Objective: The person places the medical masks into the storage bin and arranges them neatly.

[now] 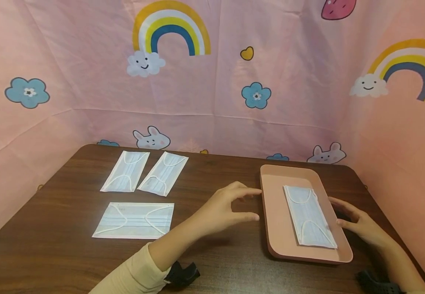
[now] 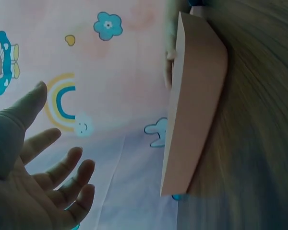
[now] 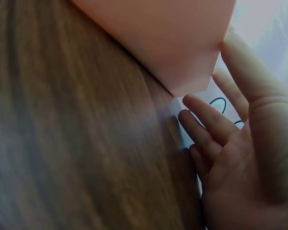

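A shallow pink tray [image 1: 276, 228] lies at the right of the table, with one pleated face mask [image 1: 308, 216] with white ear loops inside it. Left of the tray is my left hand [image 1: 227, 208], its thumb and fingers spread with nothing between them. In the left wrist view this hand [image 2: 53, 177] is apart from the tray's side wall [image 2: 197, 96]. My right hand [image 1: 363, 224] is at the tray's right edge. Seen from the right wrist, the thumb [image 3: 245, 67] meets the tray's rim and the other fingers extend loosely beside the wall.
Three more face masks lie on the left of the brown table [image 1: 58, 228]: two slanted ones [image 1: 126, 171] side by side at the back, and one crosswise [image 1: 135, 220] nearer. Pink printed cloth [image 1: 212, 90] encloses the back and sides. Black wrist straps [image 1: 183, 273] show at the front.
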A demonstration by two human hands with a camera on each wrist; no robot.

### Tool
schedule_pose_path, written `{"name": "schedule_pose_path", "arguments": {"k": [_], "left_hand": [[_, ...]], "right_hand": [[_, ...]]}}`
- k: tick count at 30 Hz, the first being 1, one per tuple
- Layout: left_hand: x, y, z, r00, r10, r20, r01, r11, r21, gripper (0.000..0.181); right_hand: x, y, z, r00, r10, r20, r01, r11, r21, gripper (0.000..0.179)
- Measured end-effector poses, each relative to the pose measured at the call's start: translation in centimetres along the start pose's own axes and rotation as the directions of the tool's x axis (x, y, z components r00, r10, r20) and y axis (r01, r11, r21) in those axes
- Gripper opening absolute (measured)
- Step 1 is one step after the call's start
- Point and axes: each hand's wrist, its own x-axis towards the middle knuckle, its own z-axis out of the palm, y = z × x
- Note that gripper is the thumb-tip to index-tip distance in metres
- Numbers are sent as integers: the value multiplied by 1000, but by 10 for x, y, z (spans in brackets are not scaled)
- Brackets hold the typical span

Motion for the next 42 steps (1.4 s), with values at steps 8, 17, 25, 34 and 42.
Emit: {"name": "schedule_pose_path", "arguments": {"k": [8, 17, 25, 34, 42], "left_hand": [[-21, -12, -15, 998, 50, 33, -51, 998, 39, 60], [-59, -43, -35, 998, 35, 61, -38, 998, 46, 61], [-90, -72, -61, 998, 5, 58, -9, 997, 74, 59], [-123, -94, -94, 996, -87, 12, 84, 985, 152, 59], [-138, -113, -124, 991, -128, -37, 134, 958, 255, 58]], "right_hand": [[0, -2, -1, 1000, 11, 2, -11, 1000, 8, 59], [1, 0, 1, 1000, 18, 3, -18, 1000, 1, 58], [1, -2, 0, 1000, 17, 1, -17, 1000, 22, 59], [-1, -3, -2, 999, 38, -4, -38, 999, -20, 59], [0, -4, 0, 1000, 30, 1, -30, 1000, -6, 59]]}}
